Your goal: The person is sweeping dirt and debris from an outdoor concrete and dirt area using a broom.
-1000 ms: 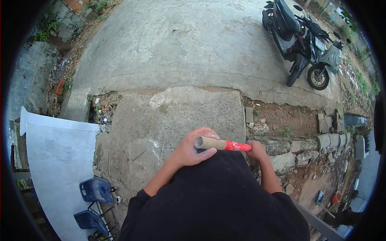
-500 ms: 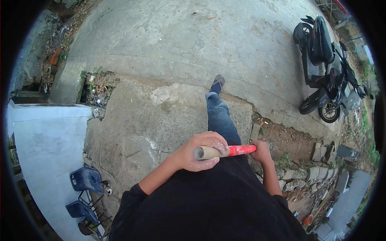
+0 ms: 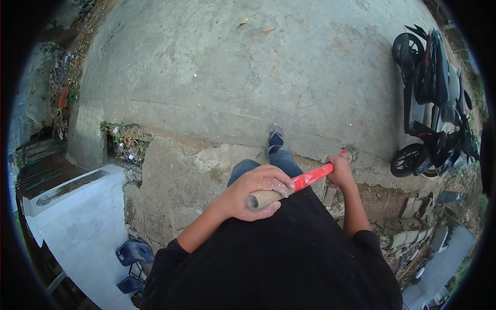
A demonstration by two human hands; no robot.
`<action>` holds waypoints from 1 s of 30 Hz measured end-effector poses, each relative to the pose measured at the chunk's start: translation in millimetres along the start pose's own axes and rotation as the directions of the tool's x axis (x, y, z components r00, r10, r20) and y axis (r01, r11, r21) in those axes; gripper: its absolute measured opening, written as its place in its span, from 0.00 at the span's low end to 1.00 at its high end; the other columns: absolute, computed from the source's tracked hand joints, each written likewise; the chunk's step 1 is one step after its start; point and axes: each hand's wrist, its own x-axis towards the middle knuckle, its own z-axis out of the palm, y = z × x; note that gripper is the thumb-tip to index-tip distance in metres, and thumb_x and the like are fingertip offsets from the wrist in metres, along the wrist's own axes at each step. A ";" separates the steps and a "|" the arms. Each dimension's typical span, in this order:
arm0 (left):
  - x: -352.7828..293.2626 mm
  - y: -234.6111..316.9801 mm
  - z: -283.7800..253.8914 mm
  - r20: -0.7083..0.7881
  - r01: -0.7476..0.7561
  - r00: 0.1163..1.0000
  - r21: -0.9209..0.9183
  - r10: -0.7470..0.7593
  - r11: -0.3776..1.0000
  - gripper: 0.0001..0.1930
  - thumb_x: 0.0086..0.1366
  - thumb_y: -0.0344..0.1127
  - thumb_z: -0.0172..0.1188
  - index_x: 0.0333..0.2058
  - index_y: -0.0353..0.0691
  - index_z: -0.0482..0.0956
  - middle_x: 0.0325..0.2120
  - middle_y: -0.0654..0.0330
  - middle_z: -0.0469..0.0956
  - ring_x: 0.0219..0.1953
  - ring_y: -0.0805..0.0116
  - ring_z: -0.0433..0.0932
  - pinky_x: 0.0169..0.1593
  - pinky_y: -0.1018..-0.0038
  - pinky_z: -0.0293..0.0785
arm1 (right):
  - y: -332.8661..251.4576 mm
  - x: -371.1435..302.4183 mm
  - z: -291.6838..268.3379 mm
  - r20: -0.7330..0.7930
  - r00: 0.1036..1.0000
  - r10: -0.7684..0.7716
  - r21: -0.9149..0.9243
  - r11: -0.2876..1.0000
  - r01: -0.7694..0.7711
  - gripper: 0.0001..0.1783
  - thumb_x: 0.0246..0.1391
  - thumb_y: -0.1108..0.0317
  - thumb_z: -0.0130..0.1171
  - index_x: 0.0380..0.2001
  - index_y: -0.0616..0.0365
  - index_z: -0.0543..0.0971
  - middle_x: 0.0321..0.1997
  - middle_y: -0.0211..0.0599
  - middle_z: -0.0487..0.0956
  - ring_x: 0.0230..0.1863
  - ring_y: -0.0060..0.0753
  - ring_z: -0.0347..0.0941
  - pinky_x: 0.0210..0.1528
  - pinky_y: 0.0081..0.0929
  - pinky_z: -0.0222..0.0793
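A long, narrow tube [image 3: 311,177] slants across the front of my body, its far end to the right. Most of it is shiny red with pale markings, and the near end is a bare tan, cardboard-like section with an open, hollow mouth. My left hand [image 3: 258,192] is wrapped round the tan section, with white specks on its fingers. Farther along, my right hand [image 3: 339,171] closes round the red part. A short bit of red and a greyish, frayed-looking tuft [image 3: 352,153] show just beyond that hand; I cannot make out what the tuft is.
Cracked concrete [image 3: 222,67] spreads ahead, with a raised edge by my foot [image 3: 276,134]. Black motorbikes [image 3: 434,98] stand at the right. A white wall [image 3: 85,217] and blue chairs [image 3: 134,252] are at the left; broken blocks [image 3: 411,207] lie in soil at the right.
The tube's far end has swung up and away with my right hand, so it now slants. My left hand stays nearly in place. I have stepped forward, and my other leg now shows.
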 end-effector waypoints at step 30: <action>17.0 -35.5 -388.3 -0.467 -0.089 0.875 0.105 0.128 0.990 0.14 0.53 0.36 0.69 0.19 0.44 0.70 0.18 0.61 0.71 0.21 0.61 0.72 0.29 0.69 0.66 | -429.7 422.8 113.3 0.268 0.784 -0.561 0.480 0.783 0.396 0.12 0.50 0.64 0.71 0.28 0.56 0.77 0.32 0.43 0.79 0.40 0.54 0.76 0.44 0.47 0.71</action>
